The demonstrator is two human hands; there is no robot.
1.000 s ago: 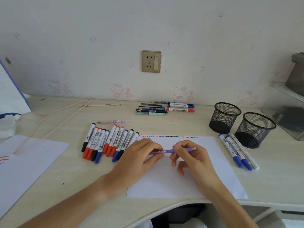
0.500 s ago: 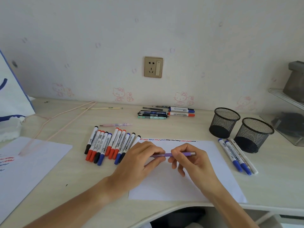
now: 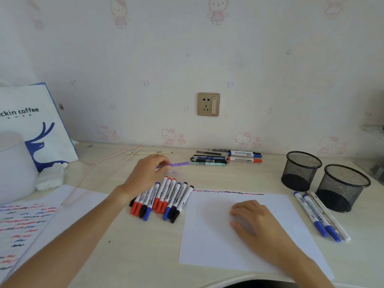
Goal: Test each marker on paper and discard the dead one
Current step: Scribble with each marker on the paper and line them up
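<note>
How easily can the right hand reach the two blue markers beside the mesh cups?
Probably yes, easily. The right hand rests empty on the white paper, and the blue markers lie in the open just past the sheet's right edge, with only bare desk between. The mesh cups stand behind them.

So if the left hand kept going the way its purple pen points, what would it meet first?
Probably the pens by the wall: the purple pen in the left hand nearly touches them, though depth is unclear.

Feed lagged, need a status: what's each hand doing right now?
Left hand: holding the purple pen.
Right hand: holding nothing, resting on the paper.
</note>
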